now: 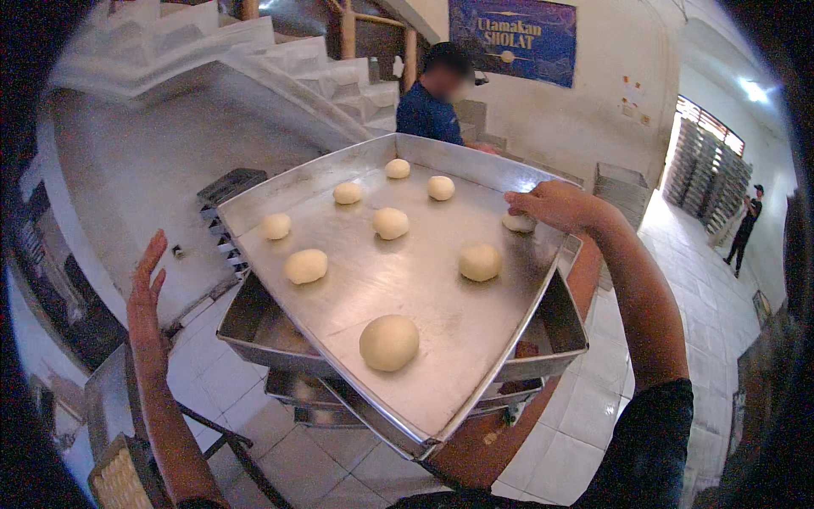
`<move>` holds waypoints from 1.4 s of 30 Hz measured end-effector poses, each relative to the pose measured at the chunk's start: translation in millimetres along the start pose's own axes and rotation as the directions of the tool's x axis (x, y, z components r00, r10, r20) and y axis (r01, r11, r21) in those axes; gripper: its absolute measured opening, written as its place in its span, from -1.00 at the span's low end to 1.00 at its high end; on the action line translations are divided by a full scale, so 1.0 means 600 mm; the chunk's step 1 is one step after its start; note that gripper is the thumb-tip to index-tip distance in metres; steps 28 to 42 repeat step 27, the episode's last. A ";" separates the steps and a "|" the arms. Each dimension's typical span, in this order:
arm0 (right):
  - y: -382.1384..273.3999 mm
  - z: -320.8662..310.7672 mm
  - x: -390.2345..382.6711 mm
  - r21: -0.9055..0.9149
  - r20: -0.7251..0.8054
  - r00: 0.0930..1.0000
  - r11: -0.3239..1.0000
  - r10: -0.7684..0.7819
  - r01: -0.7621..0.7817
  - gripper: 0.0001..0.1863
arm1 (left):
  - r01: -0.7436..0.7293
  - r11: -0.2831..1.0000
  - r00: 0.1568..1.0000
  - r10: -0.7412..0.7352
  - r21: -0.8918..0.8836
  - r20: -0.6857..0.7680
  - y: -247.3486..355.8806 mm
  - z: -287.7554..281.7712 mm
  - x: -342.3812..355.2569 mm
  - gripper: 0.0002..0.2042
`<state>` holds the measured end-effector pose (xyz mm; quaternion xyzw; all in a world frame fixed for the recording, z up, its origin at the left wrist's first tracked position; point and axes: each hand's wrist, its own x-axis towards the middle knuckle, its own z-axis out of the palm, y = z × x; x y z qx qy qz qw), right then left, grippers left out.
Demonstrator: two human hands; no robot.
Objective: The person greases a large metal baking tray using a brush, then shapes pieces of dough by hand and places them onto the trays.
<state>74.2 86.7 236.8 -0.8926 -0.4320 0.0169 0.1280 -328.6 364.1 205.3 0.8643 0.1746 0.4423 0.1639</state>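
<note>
Before me lies a shallow square metal tray (339, 314), with several round pale dough balls spaced apart on it. The largest dough ball (389, 343) sits closest to my body. My right hand (555, 206) reaches over the tray's right side, its fingers curled down over another dough ball (519, 223), which they partly hide. My left hand (150, 293) is raised in the air beyond the tray's left edge, fingers extended and holding nothing. More metal trays (275, 339) are stacked crosswise underneath the top one.
A person (430, 100) in dark blue stands behind the tray; another person (746, 222) is far right near tall stacks of trays (705, 170). White stairs (314, 72) rise at back left. A container of pale pieces (127, 479) stands lower left. White tiles (568, 424) cover the floor.
</note>
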 end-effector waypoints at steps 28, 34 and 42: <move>0.387 0.609 -0.020 0.985 0.164 0.961 -0.091 0.223 -0.147 -0.53 | 0.701 0.142 0.182 -0.983 -0.699 -0.018 -0.147 0.368 -0.699 -0.37; 0.387 0.609 -0.020 0.985 0.164 0.961 -0.091 0.223 -0.147 -0.53 | 0.701 0.142 0.182 -0.983 -0.699 -0.018 -0.147 0.368 -0.699 -0.37; 0.387 0.609 -0.020 0.985 0.164 0.961 -0.091 0.223 -0.147 -0.53 | 0.701 0.142 0.182 -0.983 -0.699 -0.018 -0.147 0.368 -0.699 -0.37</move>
